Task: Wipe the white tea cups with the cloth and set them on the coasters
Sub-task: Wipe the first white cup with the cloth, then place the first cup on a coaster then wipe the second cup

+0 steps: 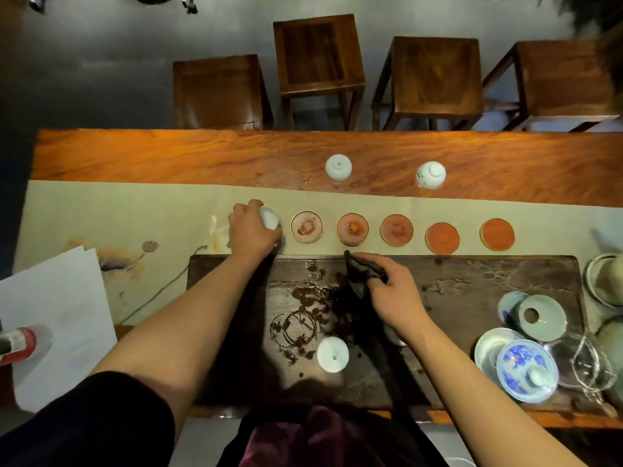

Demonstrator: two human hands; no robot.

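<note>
My left hand (251,230) grips a white tea cup (269,217) at the left end of a row of round coasters; whatever lies under the cup is hidden by the hand. Several bare coasters run to the right, from the nearest one (306,226) to the far one (497,234). My right hand (392,294) holds a dark cloth (362,274) over the dark wooden tea tray (472,281). An upturned white cup (332,354) sits on the tray. Two more upturned cups (338,167) (431,175) stand on the far wood.
Lidded bowls, a blue-patterned lid (526,367) and glassware (586,365) crowd the tray's right end. White paper (64,318) and a red-labelled bottle (17,342) lie at the left. Wet rings mark the tray. Wooden stools (318,55) stand beyond the table.
</note>
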